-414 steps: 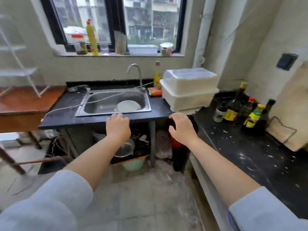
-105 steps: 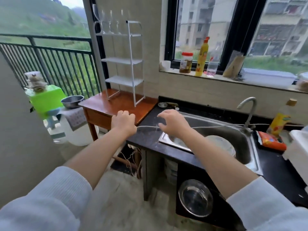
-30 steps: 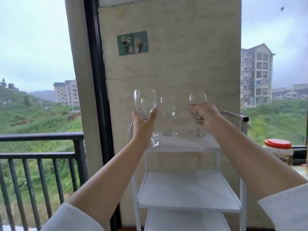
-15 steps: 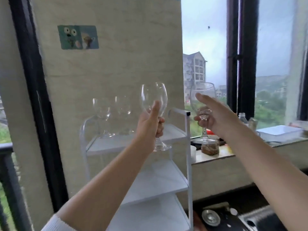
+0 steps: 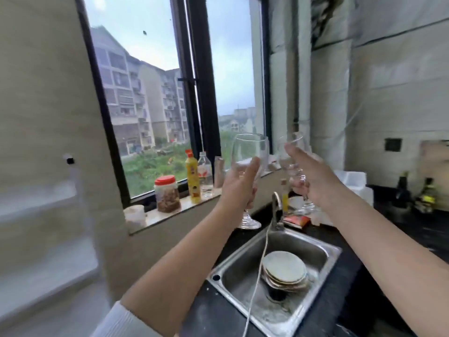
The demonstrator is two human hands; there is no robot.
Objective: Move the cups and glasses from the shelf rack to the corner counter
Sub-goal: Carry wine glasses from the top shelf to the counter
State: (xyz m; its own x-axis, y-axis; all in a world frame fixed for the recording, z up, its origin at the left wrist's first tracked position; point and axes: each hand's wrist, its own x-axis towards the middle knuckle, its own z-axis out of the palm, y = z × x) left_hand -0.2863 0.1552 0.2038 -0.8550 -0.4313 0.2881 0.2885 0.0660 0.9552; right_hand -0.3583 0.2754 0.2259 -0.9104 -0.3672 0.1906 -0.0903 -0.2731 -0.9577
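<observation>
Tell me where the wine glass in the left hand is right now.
In the head view, the wine glass sits centre frame in the left hand, held upright above the sink, left of the faucet.

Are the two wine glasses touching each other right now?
Apart. In the head view, the left glass and the right glass show a strip of background between their bowls, and each hand grips its own.

A single head-worn view looks forward and down from close behind the outstretched arms, tilted, facing the window [image 5: 184,98] and sink [image 5: 243,271], with the counter [image 5: 413,229] running off right.
</observation>
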